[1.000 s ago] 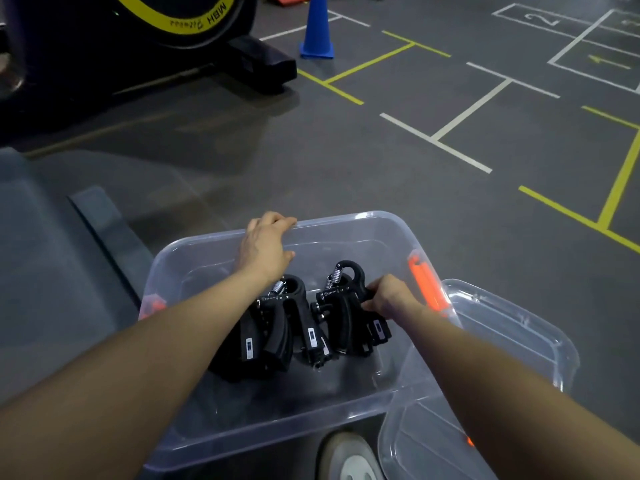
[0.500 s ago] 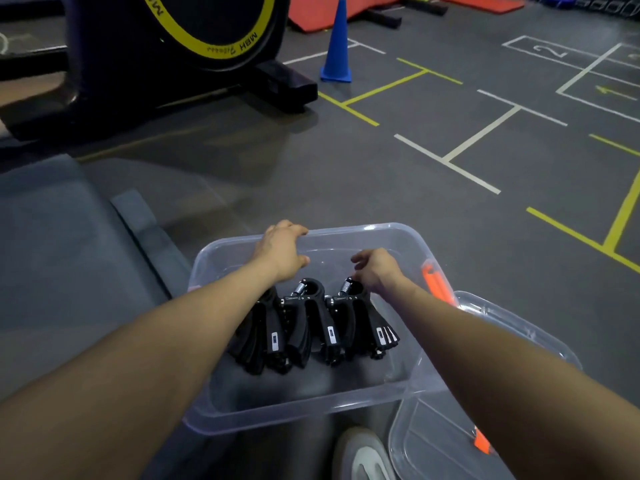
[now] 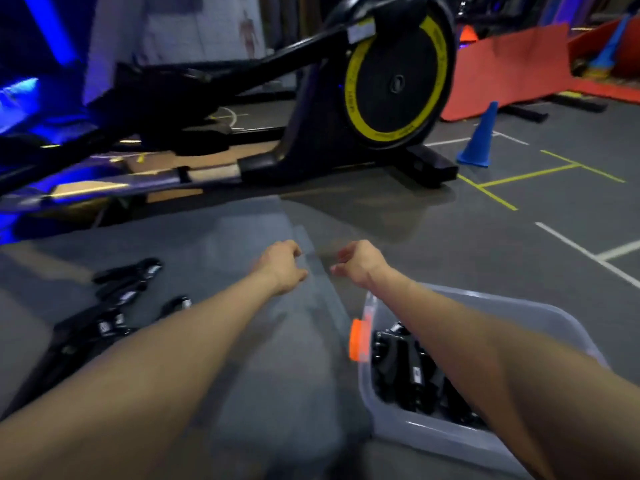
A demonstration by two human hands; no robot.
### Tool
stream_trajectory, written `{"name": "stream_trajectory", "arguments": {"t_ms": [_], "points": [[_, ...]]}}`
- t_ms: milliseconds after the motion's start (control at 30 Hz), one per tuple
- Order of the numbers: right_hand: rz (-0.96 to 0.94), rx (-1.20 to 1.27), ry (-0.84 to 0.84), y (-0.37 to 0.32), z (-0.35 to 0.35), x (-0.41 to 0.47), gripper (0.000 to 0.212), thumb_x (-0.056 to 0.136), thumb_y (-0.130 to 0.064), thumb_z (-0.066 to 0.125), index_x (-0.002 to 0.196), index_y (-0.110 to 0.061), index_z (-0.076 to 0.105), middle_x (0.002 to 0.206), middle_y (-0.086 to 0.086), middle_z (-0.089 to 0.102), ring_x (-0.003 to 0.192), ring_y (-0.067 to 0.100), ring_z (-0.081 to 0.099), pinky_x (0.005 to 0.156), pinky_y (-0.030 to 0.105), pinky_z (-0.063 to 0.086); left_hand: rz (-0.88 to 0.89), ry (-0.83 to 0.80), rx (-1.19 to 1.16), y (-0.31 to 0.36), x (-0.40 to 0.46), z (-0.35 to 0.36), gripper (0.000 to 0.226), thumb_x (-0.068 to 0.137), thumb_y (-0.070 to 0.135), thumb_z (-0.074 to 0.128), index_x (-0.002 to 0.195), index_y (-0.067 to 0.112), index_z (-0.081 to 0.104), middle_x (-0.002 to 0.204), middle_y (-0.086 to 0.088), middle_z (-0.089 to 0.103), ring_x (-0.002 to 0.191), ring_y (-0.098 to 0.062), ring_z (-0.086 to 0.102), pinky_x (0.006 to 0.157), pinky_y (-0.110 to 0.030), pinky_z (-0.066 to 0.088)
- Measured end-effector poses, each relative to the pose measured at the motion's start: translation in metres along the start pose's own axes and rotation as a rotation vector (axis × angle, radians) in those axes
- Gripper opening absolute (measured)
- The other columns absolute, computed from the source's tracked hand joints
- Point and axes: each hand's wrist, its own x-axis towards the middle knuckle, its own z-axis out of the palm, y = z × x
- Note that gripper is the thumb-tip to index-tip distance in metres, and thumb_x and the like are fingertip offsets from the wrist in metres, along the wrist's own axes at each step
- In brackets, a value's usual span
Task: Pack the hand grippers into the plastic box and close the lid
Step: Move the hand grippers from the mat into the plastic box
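Both bare arms reach forward over a grey mat (image 3: 242, 237), the frame smeared by motion. The left hand (image 3: 282, 266) hangs above the mat with its fingers loosely curled and its grip released, nothing in it. The right hand (image 3: 360, 263) is just beside it, a small gap between the two, fingers likewise relaxed and slightly bent, grip released and holding nothing. Below the right forearm sits the clear plastic box (image 3: 429, 434) on the floor at the lower right, lid off, an orange latch (image 3: 356, 341) on its near left wall; inside it lie several black hand grippers (image 3: 405, 368) packed close together, partly hidden by the arm. More loose hand grippers (image 3: 114, 313) lie scattered on the mat at the left, well apart from the box and beyond the left forearm; their exact number is lost in the blur. Behind the mat stands a black exercise machine (image 3: 329, 140) with a yellow-ringed flywheel (image 3: 394, 81), a blue cone (image 3: 479, 138) on the lined grey floor to its right, and red mats (image 3: 512, 74) farther back
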Motion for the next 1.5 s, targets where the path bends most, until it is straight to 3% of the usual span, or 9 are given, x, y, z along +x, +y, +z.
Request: {"name": "stream_trajectory", "arguments": {"t_ms": [133,267,467,667,767,867,1000,1267,1500], "points": [[-0.035,0.062,-0.117,-0.061,0.067,-0.013,0.014,0.080,-0.010,0.072,0.092,-0.009,0.065,0.086,0.008,0.065,0.091,0.023,0.062,0.088,0.029,0.048,-0.144,0.065,-0.018,-0.080,-0.032,-0.036,0.043,0.084,0.023,0.067,0.124,0.012,0.054,0.128,-0.008,0.058,0.118,-0.026,0.055,0.100,-0.034,0.044],[-0.069,0.072,-0.227,-0.097,0.130,-0.017,0.037,0.080,-0.006,0.069,0.063,-0.027,0.043,0.073,0.000,0.051,0.087,0.017,0.050,0.092,0.027,0.046,-0.273,0.070,-0.045,-0.150,-0.062,-0.047,0.041,0.082,0.024,0.066,0.121,0.015,0.056,0.128,-0.007,0.057,0.116,-0.026,0.056,0.100,-0.034,0.045],[-0.058,0.027,-0.332,-0.103,0.209,-0.011,0.016,0.081,-0.006,0.067,0.089,-0.015,0.055,0.085,0.005,0.054,0.088,0.017,0.050,0.080,0.025,0.039,-0.403,0.085,-0.118,-0.222,-0.078,-0.032,0.035,0.084,0.019,0.064,0.117,0.011,0.057,0.123,-0.011,0.056,0.113,-0.030,0.056,0.100,-0.037,0.045],[-0.044,-0.032,-0.369,-0.083,0.244,0.006,0.031,0.082,-0.014,0.070,0.110,-0.004,0.063,0.091,0.007,0.056,0.085,0.017,0.051,0.073,0.024,0.040,-0.509,0.053,-0.117,-0.254,-0.062,0.006,0.045,0.084,0.026,0.065,0.124,0.010,0.049,0.129,-0.013,0.049,0.120,-0.034,0.052,0.103,-0.043,0.043],[-0.028,-0.034,-0.359,-0.071,0.250,0.013,0.015,0.082,-0.011,0.070,0.095,-0.005,0.065,0.085,0.007,0.056,0.084,0.017,0.050,0.061,0.022,0.039,-0.541,0.038,-0.085,-0.259,-0.050,0.024,0.049,0.086,0.028,0.063,0.126,0.005,0.045,0.133,-0.017,0.046,0.124,-0.036,0.048,0.103,-0.043,0.041],[-0.032,-0.062,-0.362,-0.058,0.253,0.018,0.029,0.083,-0.012,0.069,0.109,-0.001,0.065,0.077,0.001,0.055,0.086,0.016,0.050,0.070,0.022,0.041,-0.568,0.066,-0.029,-0.260,-0.042,0.037,0.054,0.085,0.030,0.064,0.127,0.003,0.044,0.134,-0.019,0.045,0.126,-0.037,0.045,0.102,-0.044,0.040],[-0.027,-0.072,-0.348,-0.043,0.249,0.017,0.031,0.084,-0.016,0.067,0.113,-0.003,0.064,0.097,0.008,0.061,0.087,0.014,0.050,0.076,0.019,0.037,-0.641,0.122,-0.058,-0.256,-0.036,0.042,0.049,0.086,0.024,0.063,0.126,0.000,0.046,0.132,-0.020,0.044,0.123,-0.039,0.047,0.100,-0.046,0.041],[0.002,0.026,-0.307,-0.041,0.202,0.014,0.030,0.081,-0.015,0.072,0.107,-0.004,0.063,0.082,0.006,0.056,0.081,0.018,0.052,0.056,0.015,0.034,-0.648,0.154,-0.282,-0.207,-0.030,0.007,0.034,0.091,0.023,0.053,0.116,0.001,0.062,0.117,-0.020,0.063,0.107,-0.035,0.061,0.087,-0.035,0.047],[0.044,0.176,-0.187,-0.028,0.121,0.003,0.027,0.082,-0.018,0.071,0.106,-0.008,0.062,0.093,0.008,0.059,0.089,0.020,0.056,0.086,0.033,0.047,-0.467,0.164,-0.332,-0.105,-0.018,-0.014,0.031,0.091,0.017,0.051,0.112,-0.002,0.062,0.112,-0.022,0.066,0.105,-0.036,0.063,0.086,-0.037,0.049]]}}
